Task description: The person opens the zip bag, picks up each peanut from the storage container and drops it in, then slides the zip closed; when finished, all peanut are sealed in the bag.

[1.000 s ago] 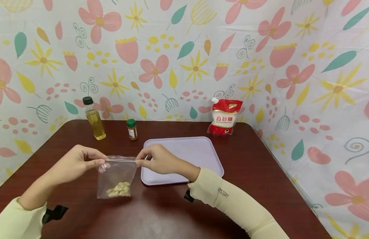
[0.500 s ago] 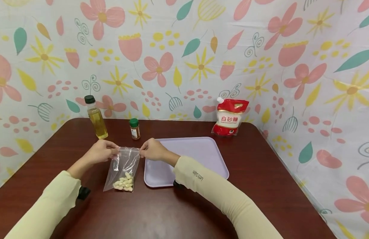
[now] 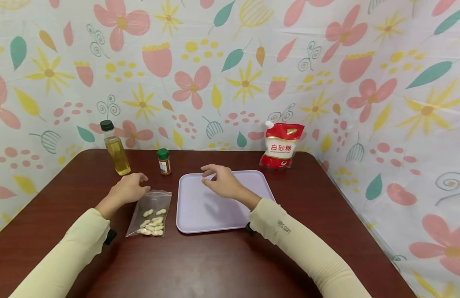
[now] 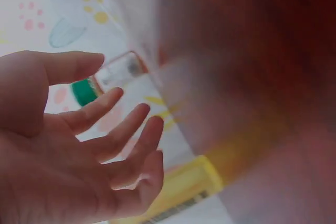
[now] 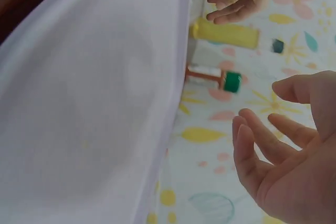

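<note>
A clear zip bag [image 3: 160, 203] with several peanuts [image 3: 153, 227] in their shells lies flat on the table, left of the lilac tray [image 3: 200, 219]. At the bag's upper left corner is my left hand [image 3: 128, 189]; in the left wrist view its fingers are loosely bent and nothing lies between them. My right hand [image 3: 224, 182] hovers over the tray with thumb and fingers apart, holding nothing, as the right wrist view also shows.
Behind the left hand stands an oil bottle [image 3: 118, 155] with a dark cap. A green-capped spice jar [image 3: 164, 162] is to its right. A red and white sugar pouch [image 3: 281, 145] stands at the back right of the dark wooden table [image 3: 230, 265], before a flowered curtain.
Both hands held the bag's top edge earlier, first raised, then lower. Now the bag lies on the table, released, and the right hand has moved right over the tray.
</note>
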Available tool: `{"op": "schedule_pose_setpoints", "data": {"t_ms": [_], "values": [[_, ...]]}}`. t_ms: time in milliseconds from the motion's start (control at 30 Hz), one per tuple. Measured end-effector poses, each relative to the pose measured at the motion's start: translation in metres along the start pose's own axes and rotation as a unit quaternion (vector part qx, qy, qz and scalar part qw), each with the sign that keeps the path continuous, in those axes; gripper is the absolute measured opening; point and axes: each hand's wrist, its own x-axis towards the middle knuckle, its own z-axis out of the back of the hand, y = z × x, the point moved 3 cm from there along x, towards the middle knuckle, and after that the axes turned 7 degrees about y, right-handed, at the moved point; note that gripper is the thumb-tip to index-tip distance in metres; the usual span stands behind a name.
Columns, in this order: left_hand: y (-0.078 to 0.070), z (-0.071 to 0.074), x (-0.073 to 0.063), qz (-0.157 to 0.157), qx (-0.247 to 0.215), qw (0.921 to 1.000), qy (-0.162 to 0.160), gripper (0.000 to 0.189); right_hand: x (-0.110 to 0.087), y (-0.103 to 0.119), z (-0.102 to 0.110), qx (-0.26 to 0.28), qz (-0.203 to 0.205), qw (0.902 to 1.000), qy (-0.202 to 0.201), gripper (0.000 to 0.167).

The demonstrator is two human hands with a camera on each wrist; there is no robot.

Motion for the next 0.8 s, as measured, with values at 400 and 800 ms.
{"op": "schedule_pose_setpoints", "data": {"t_ms": [400, 800], "values": [[-0.008, -0.007, 0.004, -0.011, 0.044, 0.9982, -0.038, 0.019, -0.033, 0.000, 0.034, 0.011, 0.022, 0.9991, -0.036, 0.033], [-0.007, -0.019, 0.011, -0.017, 0.051, 0.9985, 0.006, 0.013, -0.048, -0.010, 0.048, 0.009, 0.010, 0.9989, -0.044, 0.023]]}}
